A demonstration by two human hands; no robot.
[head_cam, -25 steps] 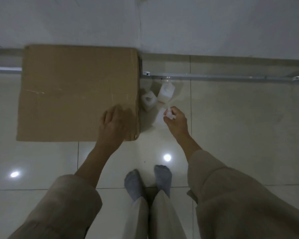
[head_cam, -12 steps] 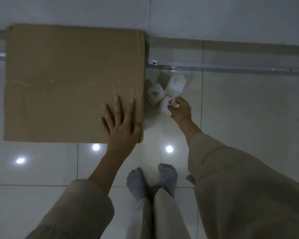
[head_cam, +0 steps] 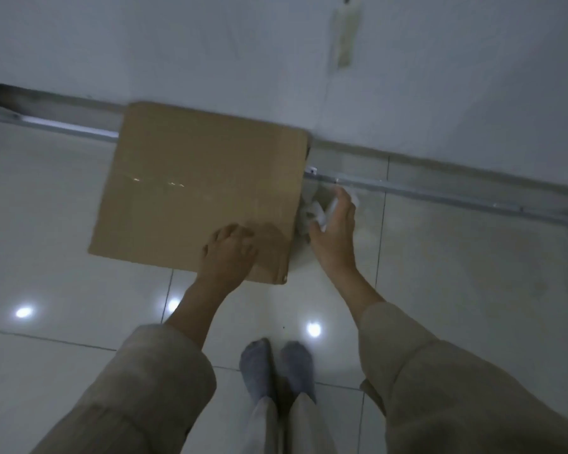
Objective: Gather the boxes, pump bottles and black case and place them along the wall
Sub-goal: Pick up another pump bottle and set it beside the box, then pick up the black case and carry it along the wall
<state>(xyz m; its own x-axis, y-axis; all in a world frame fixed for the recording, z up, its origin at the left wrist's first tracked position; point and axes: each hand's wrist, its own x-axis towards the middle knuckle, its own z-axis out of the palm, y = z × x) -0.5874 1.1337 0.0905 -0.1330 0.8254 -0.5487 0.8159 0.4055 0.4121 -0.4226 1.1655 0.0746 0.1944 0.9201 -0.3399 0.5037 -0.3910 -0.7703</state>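
Grip status: the left hand (head_cam: 230,249) lies released, palm down, on the near right corner of the cardboard box (head_cam: 200,188). The box stands on the tiled floor (head_cam: 456,273) with its far edge at the wall (head_cam: 210,44). The right hand (head_cam: 335,231) reaches over the white pump bottles (head_cam: 313,213) just beside the box; blur hides whether it grasps one.

Left hand (head_cam: 229,249): reaches forward and down, palm down, fingers curled | Right hand (head_cam: 333,224): reaches forward, fingers spread apart | Both forearms bare below loose beige sleeves
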